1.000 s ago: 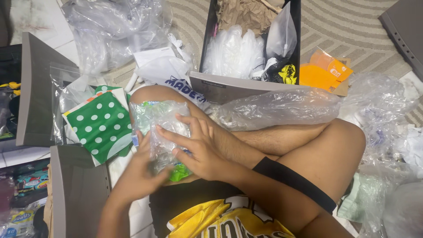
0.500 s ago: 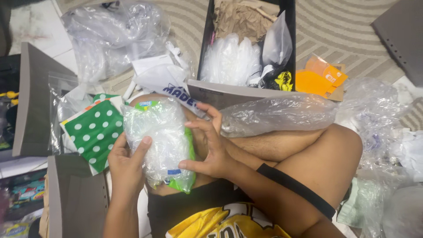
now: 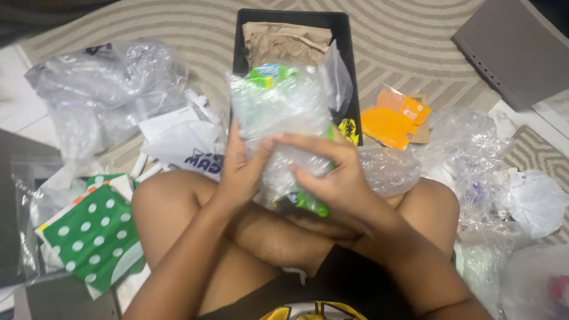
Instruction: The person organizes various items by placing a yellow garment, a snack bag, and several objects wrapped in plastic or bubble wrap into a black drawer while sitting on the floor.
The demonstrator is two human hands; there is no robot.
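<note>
Striped rug under crossed legs, plastic clutter around. Left hand (image 3: pixel 240 172) and right hand (image 3: pixel 332 175) press a crumpled plastic bundle (image 3: pixel 281 118) between them above the knees. Looks light, soft, slippery; best gripped mid-body. Black bin (image 3: pixel 351 71) sits behind.

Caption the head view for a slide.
Both hands, left hand and right hand, hold a bundle of clear plastic bags above a black box.
</note>
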